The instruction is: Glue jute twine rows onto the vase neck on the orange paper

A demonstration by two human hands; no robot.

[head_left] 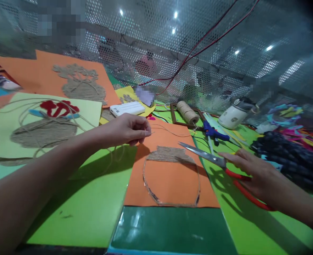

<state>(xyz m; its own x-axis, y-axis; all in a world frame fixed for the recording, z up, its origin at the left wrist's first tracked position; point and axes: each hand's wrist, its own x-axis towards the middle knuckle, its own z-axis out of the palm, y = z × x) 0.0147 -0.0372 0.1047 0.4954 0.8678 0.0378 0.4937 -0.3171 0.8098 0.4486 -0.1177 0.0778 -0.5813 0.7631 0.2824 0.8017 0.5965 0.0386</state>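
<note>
The person is making a pot picture out of jute string on an orange paper sheet (169, 184) that is lying on the green surface (92, 212). The top band of the pot (169, 154) is already looking filled in with rows of string, and a string outline (172, 202) is marking the round belly below it. The inside of that belly is still showing bare orange, so I think most of the filling is left to do. The left hand (127, 129) is hovering over the far left corner of the orange sheet, with its grip pressed together and pinching a thin strand of string (167, 131). That strand is running away to the right across the paper, toward the string spool (187, 111) lying farther back; I cannot tell if it is joining the spool. The right hand (254, 173) is lying on the red-handled scissors (212, 157) at the right edge of the sheet, with its fingers stretched out flat over the handles, not closed around them. The blades are pointing left, over the top of the pot band. A blue glue gun (212, 131) is lying just behind the scissors. On the left, a pale yellow sheet (39, 124) and another orange sheet (79, 83) are showing string pots that look finished, so this one seems to be a later piece in a set.
</note>
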